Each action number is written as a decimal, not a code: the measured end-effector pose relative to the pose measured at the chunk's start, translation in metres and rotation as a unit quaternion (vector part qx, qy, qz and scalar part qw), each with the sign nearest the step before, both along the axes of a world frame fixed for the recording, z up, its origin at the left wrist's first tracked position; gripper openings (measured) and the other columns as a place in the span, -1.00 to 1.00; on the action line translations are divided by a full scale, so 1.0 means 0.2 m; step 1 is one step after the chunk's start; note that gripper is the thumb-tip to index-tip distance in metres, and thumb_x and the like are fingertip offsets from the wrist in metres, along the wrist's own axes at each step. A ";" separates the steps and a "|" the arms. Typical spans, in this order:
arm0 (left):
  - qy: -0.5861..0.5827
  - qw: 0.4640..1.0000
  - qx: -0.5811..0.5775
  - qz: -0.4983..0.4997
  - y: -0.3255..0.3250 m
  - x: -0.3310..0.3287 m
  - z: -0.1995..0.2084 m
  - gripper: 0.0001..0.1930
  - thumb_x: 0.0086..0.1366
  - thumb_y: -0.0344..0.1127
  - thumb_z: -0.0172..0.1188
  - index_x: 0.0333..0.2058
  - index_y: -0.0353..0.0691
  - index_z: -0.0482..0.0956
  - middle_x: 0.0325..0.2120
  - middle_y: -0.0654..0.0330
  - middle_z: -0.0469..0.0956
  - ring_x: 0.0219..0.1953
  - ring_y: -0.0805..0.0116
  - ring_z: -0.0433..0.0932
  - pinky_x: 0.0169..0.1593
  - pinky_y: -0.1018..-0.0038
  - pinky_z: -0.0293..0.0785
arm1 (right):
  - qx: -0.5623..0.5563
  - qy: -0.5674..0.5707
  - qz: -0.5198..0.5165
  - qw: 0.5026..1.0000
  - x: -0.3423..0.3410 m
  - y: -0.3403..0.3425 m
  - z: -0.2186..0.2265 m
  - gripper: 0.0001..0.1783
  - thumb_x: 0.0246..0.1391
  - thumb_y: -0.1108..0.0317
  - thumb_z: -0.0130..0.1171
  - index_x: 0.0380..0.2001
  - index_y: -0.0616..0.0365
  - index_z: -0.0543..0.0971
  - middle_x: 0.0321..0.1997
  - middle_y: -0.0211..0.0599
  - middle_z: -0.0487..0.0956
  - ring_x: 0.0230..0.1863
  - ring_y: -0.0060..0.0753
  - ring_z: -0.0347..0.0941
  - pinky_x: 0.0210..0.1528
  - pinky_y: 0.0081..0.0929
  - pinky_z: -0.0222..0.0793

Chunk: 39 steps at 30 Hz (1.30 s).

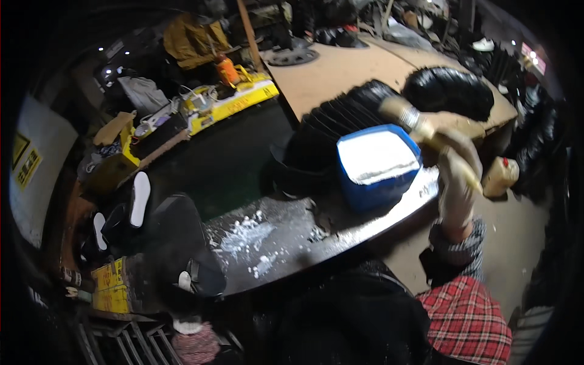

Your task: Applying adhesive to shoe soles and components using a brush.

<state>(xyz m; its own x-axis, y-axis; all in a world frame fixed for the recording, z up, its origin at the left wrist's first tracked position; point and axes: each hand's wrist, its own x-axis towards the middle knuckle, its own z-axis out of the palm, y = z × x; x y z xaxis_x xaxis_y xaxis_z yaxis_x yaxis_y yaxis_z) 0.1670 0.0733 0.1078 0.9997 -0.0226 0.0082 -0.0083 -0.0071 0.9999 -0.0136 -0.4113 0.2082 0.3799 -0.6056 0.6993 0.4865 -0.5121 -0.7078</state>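
Observation:
My right hand (459, 176), in a pale glove, is closed around the handle of a brush (415, 120). The brush is smeared by motion, its bristle end up and left, beside the far right rim of a blue tub (359, 194). White paste (377, 158) fills the tub nearly to its rim. At the lower left, my left hand (184, 281) is mostly hidden in shadow. A pale fingertip shows against a long dark shoe-shaped piece (182, 234), which the hand appears to grip. White splatters (249, 236) lie on the dark tabletop (292, 243) between the hands.
Behind the tub stands a row of black pieces (334, 121), with a black bundle (450, 91) on the tan board (347, 67). A jug (502, 173) with a red cap is at right. White-soled shoes (140, 198) lie at left; an orange bottle (227, 70) stands farther back.

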 end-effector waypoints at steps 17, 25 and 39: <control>0.113 0.955 -0.268 -0.048 -0.64 -0.50 -0.16 -0.70 0.29 -0.47 0.17 0.00 -0.37 0.48 -0.07 0.11 0.55 -0.03 0.24 0.54 0.06 0.32 0.49 | -0.117 0.245 -0.031 0.962 -0.17 -0.26 -0.20 -0.85 0.15 0.42 0.15 -0.28 0.29 0.57 -0.45 -0.35 0.53 -0.43 -0.58 0.41 -0.35 -0.61 0.34; 0.137 0.958 -0.244 -0.058 -0.55 -0.52 -0.31 -0.78 0.31 -0.40 0.16 -0.12 -0.36 0.54 -0.23 0.19 0.58 -0.21 0.27 0.57 -0.07 0.32 0.52 | -0.253 0.064 0.392 0.882 0.40 0.56 -0.26 -0.67 0.05 0.46 0.27 -0.09 0.32 0.55 -0.16 -0.04 0.62 -0.19 -0.16 0.59 -0.11 -0.37 0.50; 0.138 0.952 -0.272 -0.037 -0.33 -0.41 -0.31 -0.71 0.35 -0.38 0.04 -0.04 -0.43 0.46 -0.14 0.07 0.55 -0.16 0.18 0.57 -0.01 0.28 0.52 | -0.077 0.222 0.355 0.905 0.71 0.79 -0.24 -0.75 0.21 0.39 0.10 -0.10 0.28 0.57 -0.22 -0.22 0.65 -0.25 -0.45 0.58 -0.17 -0.53 0.50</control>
